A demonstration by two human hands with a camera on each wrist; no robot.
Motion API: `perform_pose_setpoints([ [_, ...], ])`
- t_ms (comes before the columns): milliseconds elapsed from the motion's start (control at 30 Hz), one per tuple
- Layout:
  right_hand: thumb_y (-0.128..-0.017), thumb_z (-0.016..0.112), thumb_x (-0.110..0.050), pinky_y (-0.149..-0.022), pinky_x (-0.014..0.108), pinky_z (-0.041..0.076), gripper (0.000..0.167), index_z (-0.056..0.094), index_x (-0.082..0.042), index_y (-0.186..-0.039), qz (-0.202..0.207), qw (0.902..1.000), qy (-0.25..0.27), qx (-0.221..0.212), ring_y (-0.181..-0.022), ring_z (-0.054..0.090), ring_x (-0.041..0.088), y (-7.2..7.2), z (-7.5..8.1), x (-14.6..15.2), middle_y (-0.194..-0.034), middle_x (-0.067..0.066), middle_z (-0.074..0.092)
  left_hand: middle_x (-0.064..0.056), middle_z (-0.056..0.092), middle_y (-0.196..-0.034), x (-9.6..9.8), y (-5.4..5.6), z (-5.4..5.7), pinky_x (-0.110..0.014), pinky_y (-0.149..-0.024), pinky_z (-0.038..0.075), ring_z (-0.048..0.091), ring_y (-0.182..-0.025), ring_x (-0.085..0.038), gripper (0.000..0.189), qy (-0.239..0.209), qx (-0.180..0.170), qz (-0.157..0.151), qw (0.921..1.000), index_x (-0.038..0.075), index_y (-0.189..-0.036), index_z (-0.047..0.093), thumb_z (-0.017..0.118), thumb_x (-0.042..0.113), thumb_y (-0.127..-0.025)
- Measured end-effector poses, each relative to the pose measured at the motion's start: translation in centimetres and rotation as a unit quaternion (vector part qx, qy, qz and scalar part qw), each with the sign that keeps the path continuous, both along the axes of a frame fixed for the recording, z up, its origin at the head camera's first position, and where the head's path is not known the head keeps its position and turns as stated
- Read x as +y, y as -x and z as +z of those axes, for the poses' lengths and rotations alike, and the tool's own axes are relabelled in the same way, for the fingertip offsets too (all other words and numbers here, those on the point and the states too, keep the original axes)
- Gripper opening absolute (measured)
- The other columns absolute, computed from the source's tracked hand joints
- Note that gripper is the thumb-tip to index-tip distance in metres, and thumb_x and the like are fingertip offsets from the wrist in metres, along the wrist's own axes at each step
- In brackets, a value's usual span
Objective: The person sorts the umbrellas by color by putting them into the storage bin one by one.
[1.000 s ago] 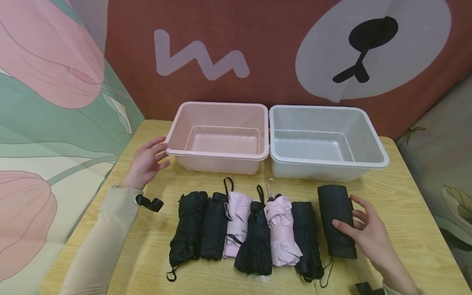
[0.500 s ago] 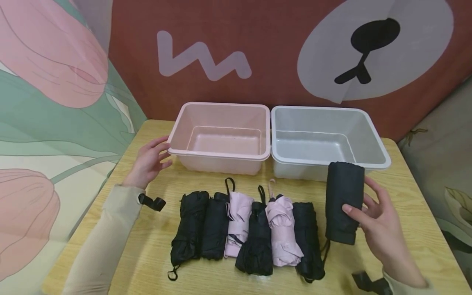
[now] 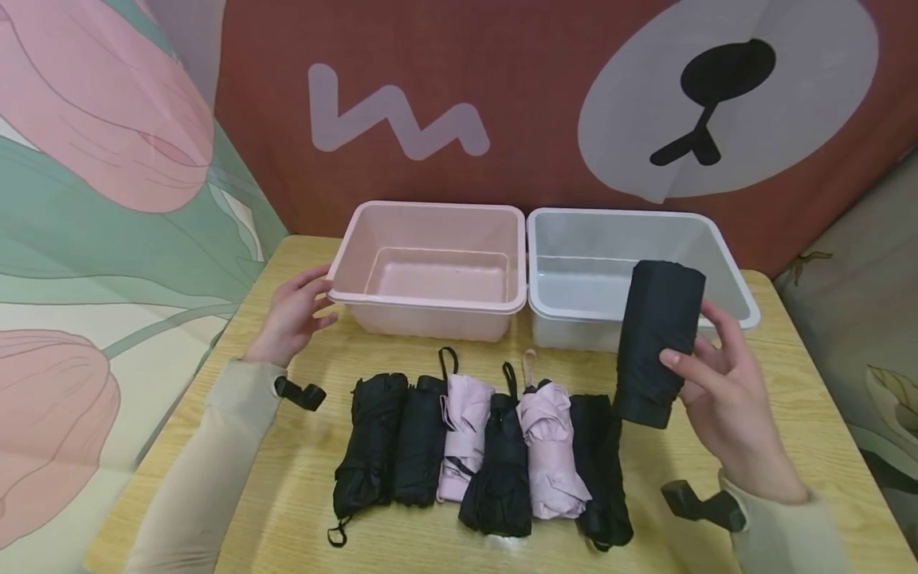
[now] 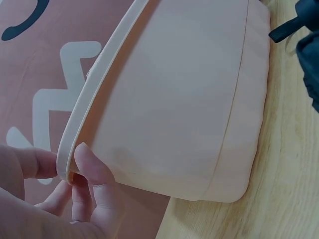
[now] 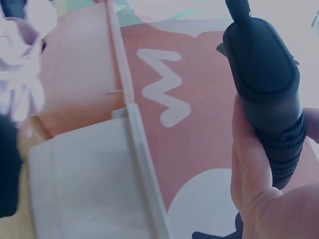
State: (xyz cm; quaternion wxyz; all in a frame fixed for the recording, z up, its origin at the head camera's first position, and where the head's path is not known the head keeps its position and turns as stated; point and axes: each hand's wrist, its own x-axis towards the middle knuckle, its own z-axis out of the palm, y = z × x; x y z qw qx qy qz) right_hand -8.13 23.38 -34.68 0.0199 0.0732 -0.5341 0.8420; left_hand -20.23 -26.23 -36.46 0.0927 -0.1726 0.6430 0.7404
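Note:
My right hand [image 3: 731,391] holds a black folded umbrella [image 3: 658,343] raised off the table, its top overlapping the white bin [image 3: 645,315] in the head view. In the right wrist view, the umbrella's flat handle end [image 5: 264,59] faces the camera, with thumb and fingers on its sides. At the left, my left hand [image 3: 290,315] pinches the front left corner of the pink bin [image 3: 430,320]; the left wrist view has thumb and finger on either side of its rim [image 4: 82,109]. Both bins are bare inside where they show.
A row of folded umbrellas lies in front of the bins: several black ones, such as the leftmost umbrella [image 3: 369,446], and two pink ones, a nearer-left pink umbrella [image 3: 466,430] and another pink umbrella [image 3: 552,454]. The wooden table [image 3: 287,494] meets a printed cloth backdrop [image 3: 402,175].
The right hand has lifted the black umbrella from the table, up and forward to the white bin's front edge. The left hand stays at the pink bin's corner.

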Motion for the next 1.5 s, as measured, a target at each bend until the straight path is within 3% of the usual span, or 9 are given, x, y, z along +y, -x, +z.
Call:
perform_pose_setpoints([
  [300,-0.093,0.043,0.012,-0.089,0.026,0.056,0.066,0.021,-0.015,-0.149,0.025,0.9988,0.038,0.018,-0.11,0.063,0.018,2.3,2.4,-1.2,-0.136,0.012,0.048,0.005,0.05,-0.118,-0.1,0.0,-0.1,-0.022,-0.062,0.054,0.054,-0.089,-0.012,0.047,0.016,-0.007,0.003,0.9998,0.016,-0.144,0.041,0.052,0.019,-0.099],
  [500,-0.095,0.042,0.01,-0.081,0.025,0.057,0.062,0.023,-0.014,-0.148,0.053,0.9959,0.069,0.027,-0.096,0.064,0.017,3.9,3.5,-2.3,-0.133,0.013,0.048,0.003,0.05,-0.117,-0.1,-0.1,-0.1,-0.02,-0.059,0.054,0.055,-0.087,-0.011,0.045,0.03,0.004,0.006,0.9995,0.016,-0.143,0.042,0.05,0.018,-0.099],
  [733,-0.092,0.05,0.01,-0.063,0.024,0.056,0.062,0.028,-0.013,-0.145,0.039,0.9952,0.088,0.017,-0.076,0.064,0.016,5.9,4.1,-3.7,-0.098,0.009,0.061,0.004,0.051,-0.115,0.1,-0.1,-0.2,-0.02,-0.058,0.055,0.056,-0.085,-0.009,0.045,0.049,0.012,0.01,0.9987,0.015,-0.142,0.043,0.051,0.018,-0.098],
  [900,-0.091,0.055,0.008,-0.066,0.024,0.058,0.061,0.031,-0.01,-0.143,0.04,0.9957,0.083,-0.014,-0.075,0.067,0.016,7.0,3.9,-4.8,-0.091,0.008,0.068,0.005,0.05,-0.117,0.2,0.0,-0.3,-0.02,-0.059,0.056,0.056,-0.088,-0.011,0.045,0.064,0.011,0.014,0.9978,0.016,-0.142,0.044,0.051,0.018,-0.098],
  [1100,-0.088,0.063,0.003,-0.077,0.028,0.06,0.057,0.039,-0.007,-0.14,0.027,0.9971,0.051,-0.05,-0.09,0.066,0.017,8.5,3.5,-6.0,-0.111,0.007,0.065,0.006,0.05,-0.118,0.3,0.1,-0.3,-0.02,-0.059,0.055,0.055,-0.088,-0.011,0.044,0.055,0.005,0.017,0.9983,0.017,-0.141,0.044,0.051,0.019,-0.098],
  [1367,-0.087,0.068,-0.003,-0.069,0.027,0.058,0.061,0.042,-0.02,-0.139,0.009,0.9978,-0.007,-0.065,-0.091,0.067,0.015,10.6,2.4,-7.5,-0.101,0.001,0.071,0.005,0.05,-0.115,0.3,0.1,-0.3,-0.02,-0.057,0.054,0.056,-0.083,-0.009,0.044,0.034,0.012,0.017,0.9992,0.017,-0.14,0.046,0.052,0.016,-0.096],
  [1500,-0.086,0.071,-0.008,-0.068,0.027,0.058,0.061,0.041,-0.02,-0.139,-0.003,0.9952,-0.053,-0.082,-0.091,0.066,0.014,11.4,2.0,-8.2,-0.105,0.001,0.068,0.005,0.05,-0.115,0.3,0.0,-0.3,-0.02,-0.056,0.054,0.056,-0.083,-0.009,0.041,0.026,0.012,0.017,0.9994,0.018,-0.137,0.047,0.052,0.015,-0.096],
])
